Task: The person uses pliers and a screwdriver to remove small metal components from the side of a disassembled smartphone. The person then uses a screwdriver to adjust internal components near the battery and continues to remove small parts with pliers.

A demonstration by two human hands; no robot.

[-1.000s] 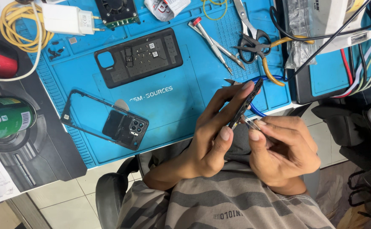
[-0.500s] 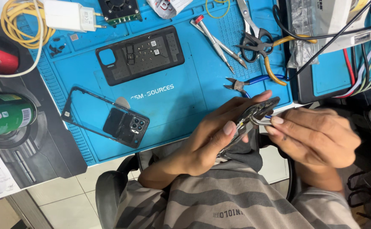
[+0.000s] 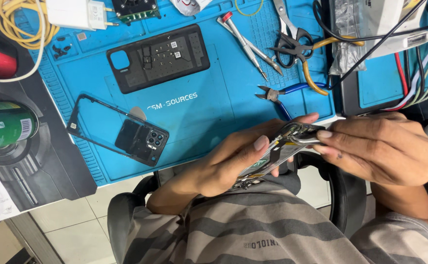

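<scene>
Phone (image 3: 272,155) lower, flatter than before; hands gripping both ends.

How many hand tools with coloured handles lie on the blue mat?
2: blue-handled cutters near the mat's lower edge, and yellow-handled pliers above them, beside the scissors. Cables may hide others.

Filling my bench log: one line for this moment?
left hand: holds opened phone | right hand: pinches phone's top end | blue mat: pliers
</scene>
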